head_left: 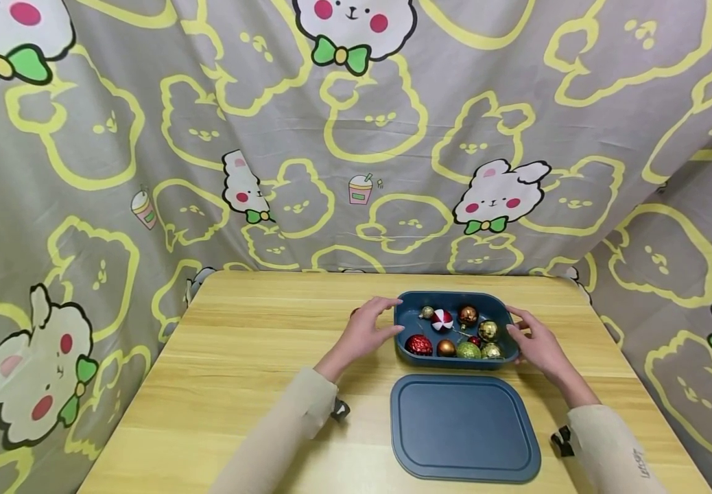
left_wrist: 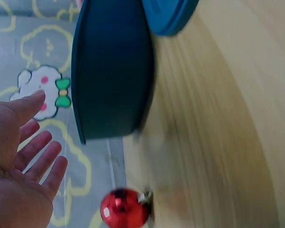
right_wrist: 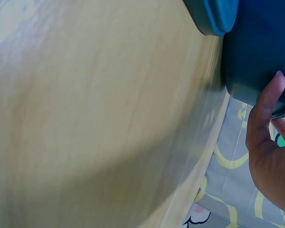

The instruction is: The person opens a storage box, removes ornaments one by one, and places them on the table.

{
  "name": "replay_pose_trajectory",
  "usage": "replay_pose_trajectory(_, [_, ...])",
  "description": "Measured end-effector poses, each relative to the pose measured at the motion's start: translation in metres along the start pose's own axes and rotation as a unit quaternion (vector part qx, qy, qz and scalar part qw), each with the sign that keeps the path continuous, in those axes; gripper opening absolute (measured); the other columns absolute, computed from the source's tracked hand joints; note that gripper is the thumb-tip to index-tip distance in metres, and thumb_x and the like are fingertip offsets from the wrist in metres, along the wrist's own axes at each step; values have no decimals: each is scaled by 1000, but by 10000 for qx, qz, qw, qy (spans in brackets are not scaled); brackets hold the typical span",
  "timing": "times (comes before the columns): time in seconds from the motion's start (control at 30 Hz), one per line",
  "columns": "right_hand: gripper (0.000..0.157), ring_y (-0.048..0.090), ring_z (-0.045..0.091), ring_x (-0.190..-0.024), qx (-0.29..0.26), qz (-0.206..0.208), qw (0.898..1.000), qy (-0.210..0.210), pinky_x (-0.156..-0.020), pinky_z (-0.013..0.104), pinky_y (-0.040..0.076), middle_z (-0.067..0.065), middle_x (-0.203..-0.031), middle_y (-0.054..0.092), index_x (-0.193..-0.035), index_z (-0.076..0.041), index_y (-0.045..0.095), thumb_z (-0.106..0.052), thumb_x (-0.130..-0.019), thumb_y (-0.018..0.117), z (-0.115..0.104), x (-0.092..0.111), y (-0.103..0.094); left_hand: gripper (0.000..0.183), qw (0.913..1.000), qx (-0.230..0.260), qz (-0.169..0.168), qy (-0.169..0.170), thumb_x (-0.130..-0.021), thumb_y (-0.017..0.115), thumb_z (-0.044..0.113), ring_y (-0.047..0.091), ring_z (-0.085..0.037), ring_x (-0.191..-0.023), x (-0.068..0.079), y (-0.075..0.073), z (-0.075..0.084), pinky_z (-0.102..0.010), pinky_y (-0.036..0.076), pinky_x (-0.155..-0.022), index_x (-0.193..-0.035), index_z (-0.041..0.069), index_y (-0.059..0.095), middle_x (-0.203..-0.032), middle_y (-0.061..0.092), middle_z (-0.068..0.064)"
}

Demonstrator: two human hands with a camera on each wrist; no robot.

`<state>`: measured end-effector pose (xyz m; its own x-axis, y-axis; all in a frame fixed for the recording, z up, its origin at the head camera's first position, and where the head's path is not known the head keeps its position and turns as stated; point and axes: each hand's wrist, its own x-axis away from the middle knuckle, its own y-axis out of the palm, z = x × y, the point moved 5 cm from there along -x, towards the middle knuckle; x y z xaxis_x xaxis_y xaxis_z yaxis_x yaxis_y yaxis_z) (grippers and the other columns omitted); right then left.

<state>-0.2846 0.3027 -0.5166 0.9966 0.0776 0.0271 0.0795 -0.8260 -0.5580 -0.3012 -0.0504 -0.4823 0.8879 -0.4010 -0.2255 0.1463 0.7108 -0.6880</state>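
A dark blue plastic box (head_left: 402,346) stands uncovered on the table, with several Christmas baubles inside: a red one (head_left: 418,344), a red-and-white one (head_left: 442,320), a copper one (head_left: 468,315), a green one (head_left: 468,350) and gold ones. My left hand (head_left: 365,331) is by the box's left end, fingers spread; the left wrist view shows a gap between it and the wall. At the right end, my right hand (head_left: 538,345) has its thumb against the wall (right_wrist: 270,92) and its other fingers partly hidden. A shiny red bauble (left_wrist: 126,209) lies on the table beyond my left hand.
The box's flat blue lid (head_left: 464,429) lies on the wooden table (head_left: 239,384) just in front of the box. A patterned grey curtain (head_left: 300,137) hangs behind the table and along both sides.
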Motion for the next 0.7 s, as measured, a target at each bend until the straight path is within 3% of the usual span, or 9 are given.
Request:
replay_pose_trajectory(0.17, [55,64,22,-71,-67,-16,10000,26,-55,40,60,34,-128,51,-162,-6,31,-26,-112,45,0,0,0,53,9995,-43,-273,122,-98,73,30,56,-22,-136,-1,15,13,-42,47,-115,-148,20,57,-144,60,-2])
replay_pose_trajectory(0.43, [55,64,21,-72,-108,-23,9999,24,-55,41,61,34,-127,50,-162,-7,31,-25,-112,45,0,0,0,51,9966,-246,-520,583,-99,73,30,59,-22,-131,-2,32,24,-38,50,-111,-146,14,59,-142,62,-5])
replay_pose_trajectory(0.7, [56,64,23,-73,-113,-32,9999,38,-56,41,61,34,-128,50,-163,-9,31,-27,-112,45,1,0,-1,47,9947,-493,-738,518,-100,71,33,60,-20,-130,-1,40,25,-36,50,-110,-143,16,62,-140,64,-2])
